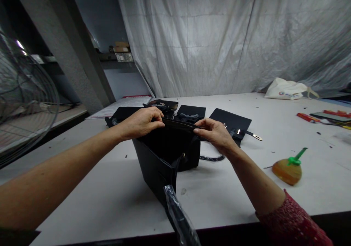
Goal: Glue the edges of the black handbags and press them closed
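A black handbag [156,171] stands on the white table in front of me, its mouth spread open toward me. My left hand [145,121] pinches the far top edge of the bag near its left end. On the same edge, further right, my right hand [214,132] grips between thumb and fingers. One plastic-wrapped handle [179,216] hangs over the near side toward the table's front edge. Another wrapped handle [212,158] lies on the table to the right of the bag. The inside of the bag is dark and its contents cannot be made out.
Several more black bags, such as one [230,121] with a gold-tipped strap, lie behind. A bottle of amber liquid [287,171] with a green nozzle rests at right. Red-handled tools [308,118] and a cream cloth bag [285,89] lie further back. A wire fan guard [30,103] stands left.
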{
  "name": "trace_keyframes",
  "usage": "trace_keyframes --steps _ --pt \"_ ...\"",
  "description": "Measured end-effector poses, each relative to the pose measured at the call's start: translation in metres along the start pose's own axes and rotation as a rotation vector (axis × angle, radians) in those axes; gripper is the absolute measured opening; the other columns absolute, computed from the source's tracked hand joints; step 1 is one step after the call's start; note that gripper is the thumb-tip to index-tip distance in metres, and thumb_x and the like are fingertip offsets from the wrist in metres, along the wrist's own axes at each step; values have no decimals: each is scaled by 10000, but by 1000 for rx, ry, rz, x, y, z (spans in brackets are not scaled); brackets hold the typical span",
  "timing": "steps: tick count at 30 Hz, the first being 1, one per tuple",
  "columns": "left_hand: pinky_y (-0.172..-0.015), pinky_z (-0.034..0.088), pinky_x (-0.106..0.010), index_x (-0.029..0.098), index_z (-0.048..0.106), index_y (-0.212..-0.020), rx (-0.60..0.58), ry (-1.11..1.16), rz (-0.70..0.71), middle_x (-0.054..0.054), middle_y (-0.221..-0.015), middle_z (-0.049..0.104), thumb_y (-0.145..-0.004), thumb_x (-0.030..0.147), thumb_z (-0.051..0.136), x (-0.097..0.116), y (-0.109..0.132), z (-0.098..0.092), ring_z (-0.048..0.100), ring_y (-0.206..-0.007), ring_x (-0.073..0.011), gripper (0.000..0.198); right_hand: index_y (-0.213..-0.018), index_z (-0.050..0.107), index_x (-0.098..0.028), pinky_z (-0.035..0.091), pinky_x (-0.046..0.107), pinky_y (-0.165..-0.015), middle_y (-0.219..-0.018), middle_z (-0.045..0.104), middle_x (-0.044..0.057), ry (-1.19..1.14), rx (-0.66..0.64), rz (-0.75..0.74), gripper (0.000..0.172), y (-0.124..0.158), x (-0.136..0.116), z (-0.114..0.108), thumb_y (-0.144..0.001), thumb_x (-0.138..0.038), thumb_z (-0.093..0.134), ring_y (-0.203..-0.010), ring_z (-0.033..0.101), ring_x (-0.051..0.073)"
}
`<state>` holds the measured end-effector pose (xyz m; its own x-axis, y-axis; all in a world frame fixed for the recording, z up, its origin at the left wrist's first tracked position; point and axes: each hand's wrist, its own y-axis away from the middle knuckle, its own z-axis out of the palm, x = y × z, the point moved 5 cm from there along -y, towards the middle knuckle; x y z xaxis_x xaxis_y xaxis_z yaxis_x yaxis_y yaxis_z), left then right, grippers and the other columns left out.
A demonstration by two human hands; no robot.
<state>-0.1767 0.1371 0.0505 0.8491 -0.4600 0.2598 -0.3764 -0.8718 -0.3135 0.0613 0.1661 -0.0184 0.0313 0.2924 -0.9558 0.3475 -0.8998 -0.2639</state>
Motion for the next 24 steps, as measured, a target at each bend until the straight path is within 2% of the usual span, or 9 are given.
trace_keyframes --steps 3,8,13,19,24 --pt "-871 422 -278 199 620 -768 21 -70 15 -19 -990 645 -838 382 575 0 -5 2 582 -906 -168 201 -866 659 -155 447 278 -671 -779 654 -1 42 7 -7 263 -1 -1 -1 -682 -315 758 -688 583 112" --pt "-781 416 -287 197 639 -798 52 -132 -61 -25 -870 640 -851 407 557 -1 -8 2 575 -816 -173 232 -870 670 -159 457 269 -649 -780 656 2 70 -16 -8 274 -2 -4 0 -666 -311 770 -683 582 113" --pt "-754 409 -294 191 650 -823 72 -160 -92 -39 -877 646 -861 401 543 0 -8 2 581 -823 -186 238 -855 676 -162 452 265 -623 -749 651 2 155 -22 -33 204 -9 -7 2 -697 -280 729 -657 575 115" --pt "-720 393 -309 189 651 -805 81 -178 -124 -52 -868 646 -859 405 542 -2 -11 4 581 -811 -199 248 -825 686 -167 373 246 -520 -654 601 -9 303 14 -84 150 -17 -7 3 -734 -282 652 -567 497 106" --pt "-723 385 -311 199 655 -809 90 -179 -123 -47 -876 654 -859 422 547 -5 -13 6 586 -818 -201 253 -769 668 -165 357 248 -518 -613 576 -13 390 48 -106 128 -18 -10 4 -731 -275 615 -539 471 104"
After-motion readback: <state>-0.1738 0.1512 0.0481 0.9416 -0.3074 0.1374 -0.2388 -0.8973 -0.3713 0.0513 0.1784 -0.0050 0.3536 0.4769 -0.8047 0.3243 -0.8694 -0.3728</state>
